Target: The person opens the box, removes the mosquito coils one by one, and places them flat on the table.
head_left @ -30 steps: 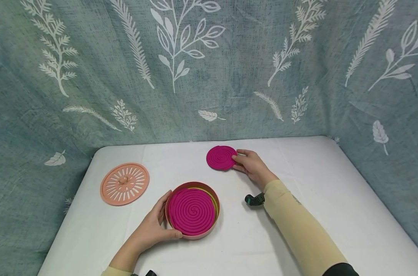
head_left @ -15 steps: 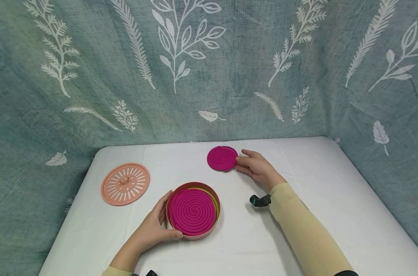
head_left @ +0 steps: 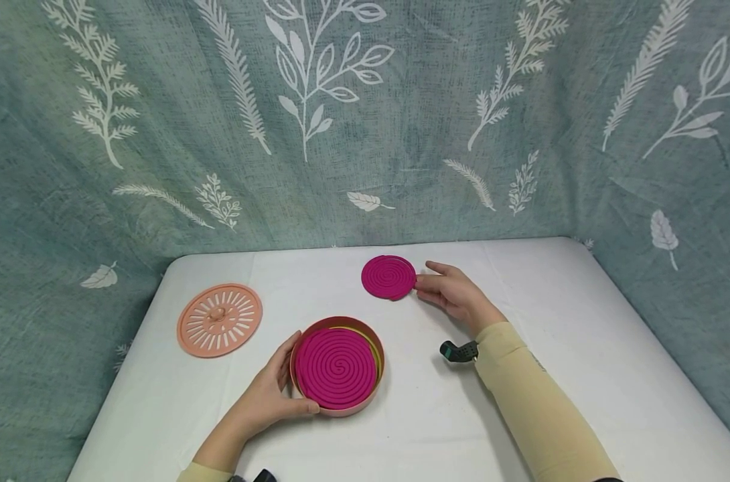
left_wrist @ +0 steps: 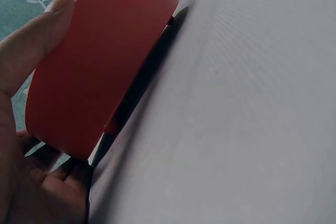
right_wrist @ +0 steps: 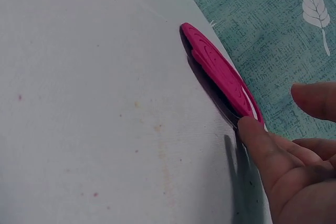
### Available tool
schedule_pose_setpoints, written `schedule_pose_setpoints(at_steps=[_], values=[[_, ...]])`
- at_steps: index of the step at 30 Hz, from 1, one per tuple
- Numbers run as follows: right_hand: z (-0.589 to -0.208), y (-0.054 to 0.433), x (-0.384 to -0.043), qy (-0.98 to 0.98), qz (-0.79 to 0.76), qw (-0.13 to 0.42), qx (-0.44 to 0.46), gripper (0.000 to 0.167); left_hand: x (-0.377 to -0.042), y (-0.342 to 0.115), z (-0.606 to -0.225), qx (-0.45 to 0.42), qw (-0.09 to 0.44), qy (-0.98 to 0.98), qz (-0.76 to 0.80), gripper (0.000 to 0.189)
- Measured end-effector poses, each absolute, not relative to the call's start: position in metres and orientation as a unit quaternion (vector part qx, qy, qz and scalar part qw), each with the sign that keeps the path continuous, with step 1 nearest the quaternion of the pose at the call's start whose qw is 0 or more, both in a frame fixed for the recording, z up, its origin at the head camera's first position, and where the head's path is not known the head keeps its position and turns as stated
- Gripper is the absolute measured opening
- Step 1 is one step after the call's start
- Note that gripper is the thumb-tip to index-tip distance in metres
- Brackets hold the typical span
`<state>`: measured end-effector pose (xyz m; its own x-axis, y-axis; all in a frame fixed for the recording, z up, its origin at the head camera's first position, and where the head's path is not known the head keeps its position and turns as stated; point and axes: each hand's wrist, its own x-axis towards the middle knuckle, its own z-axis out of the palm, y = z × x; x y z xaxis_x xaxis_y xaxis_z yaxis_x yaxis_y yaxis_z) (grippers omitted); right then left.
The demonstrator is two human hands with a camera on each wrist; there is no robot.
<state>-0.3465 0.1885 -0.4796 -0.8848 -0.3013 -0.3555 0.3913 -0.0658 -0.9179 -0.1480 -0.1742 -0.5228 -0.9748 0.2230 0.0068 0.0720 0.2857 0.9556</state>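
Observation:
In the head view my left hand grips the near left side of a round pink container, thumb at the front and fingers round the back. A large magenta spiral mat lies inside it, over a yellow-green rim. The container's red-looking outer wall fills much of the left wrist view. At the back of the table lies a smaller magenta spiral coaster. My right hand is at its right edge with fingers spread; one fingertip meets the edge, another digit stands away from it.
A round orange slotted lid with a small knob lies at the left of the white-covered table. Behind the table hangs a green leaf-patterned curtain. A dark wrist device sits by the right sleeve.
My right hand has drawn back to the right, from overlapping the small coaster to its edge, fingers loosening. The coaster has settled slightly to the right. The left hand and container hold still.

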Motion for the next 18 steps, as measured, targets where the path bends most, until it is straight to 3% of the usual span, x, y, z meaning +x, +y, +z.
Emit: schedule_pose_setpoints(at_steps=[18], values=[[-0.4793,0.1962,-0.3412,0.633,-0.735,0.243,0.019,0.072,-0.1478,-0.173,-0.5221,0.08,0.064,0.804,0.586,0.126]])
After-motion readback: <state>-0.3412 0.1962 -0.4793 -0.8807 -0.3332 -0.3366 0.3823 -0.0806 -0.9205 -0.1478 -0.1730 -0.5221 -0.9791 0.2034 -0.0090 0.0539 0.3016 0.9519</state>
